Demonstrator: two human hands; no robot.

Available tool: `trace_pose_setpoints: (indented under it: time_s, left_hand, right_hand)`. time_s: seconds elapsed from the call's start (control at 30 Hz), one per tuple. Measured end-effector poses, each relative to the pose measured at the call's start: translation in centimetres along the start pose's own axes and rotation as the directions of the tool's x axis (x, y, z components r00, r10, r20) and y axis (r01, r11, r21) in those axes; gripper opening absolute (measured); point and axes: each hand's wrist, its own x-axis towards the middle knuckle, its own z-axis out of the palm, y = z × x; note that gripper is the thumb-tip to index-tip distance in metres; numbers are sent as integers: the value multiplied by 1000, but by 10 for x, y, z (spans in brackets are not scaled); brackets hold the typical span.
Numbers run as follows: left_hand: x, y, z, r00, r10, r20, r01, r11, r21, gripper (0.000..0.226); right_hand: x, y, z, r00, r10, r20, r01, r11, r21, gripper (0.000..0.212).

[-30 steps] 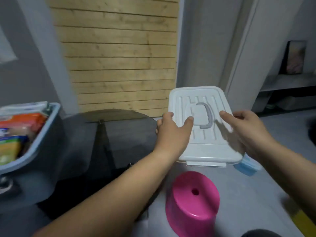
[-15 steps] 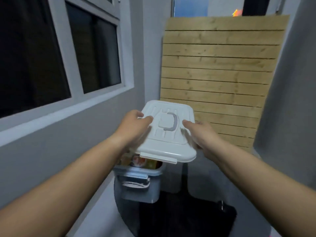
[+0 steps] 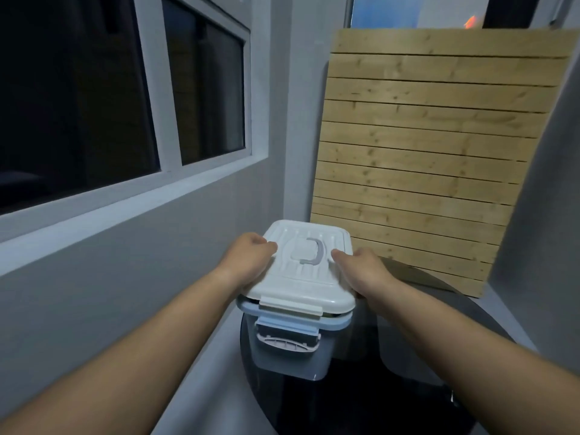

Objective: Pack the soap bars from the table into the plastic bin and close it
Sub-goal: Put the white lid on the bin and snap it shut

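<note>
While each hand, left hand (image 3: 249, 262) and right hand (image 3: 364, 271), grips it, the ribbed white lid (image 3: 306, 271) covers the blue bin (image 3: 288, 353).

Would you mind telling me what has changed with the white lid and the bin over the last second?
The white ribbed plastic lid was carried from the side, over to the pale blue plastic bin, and lowered onto its rim; the contents seen half a second ago are now covered. The front latch hangs unfastened. Unchanged: the left hand and right hand still grip the lid's two sides.
</note>
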Motion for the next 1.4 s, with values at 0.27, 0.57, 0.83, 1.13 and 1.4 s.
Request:
trace_pose_setpoints:
  time_s: [0.27, 0.57, 0.83, 1.13, 1.4]
  left_hand:
    - [3, -10, -7, 1000, -2, 18, 1, 999, 42, 12]
    - [5, -10, 1, 998, -53, 27, 54, 997, -46, 24]
    - [-30, 7, 36, 995, -81, 61, 83, 996, -34, 29]
    - [-81, 38, 107, 924, -152, 351, 249, 935, -251, 60]
    - [-32, 56, 88, 996, 88, 3, -86, 964, 252, 71]
  right_hand:
    - [0, 4, 11, 1000, -5, 6, 6, 984, -176, 73]
    - [6, 9, 6, 998, -47, 42, 54, 982, -182, 64]
    - [8, 18, -43, 984, -125, 125, 161, 927, -338, 40]
    - [19, 25, -122, 974, -151, 171, 217, 843, -492, 41]
    - [-2, 30, -131, 975, -210, 70, 218, 859, -463, 52]
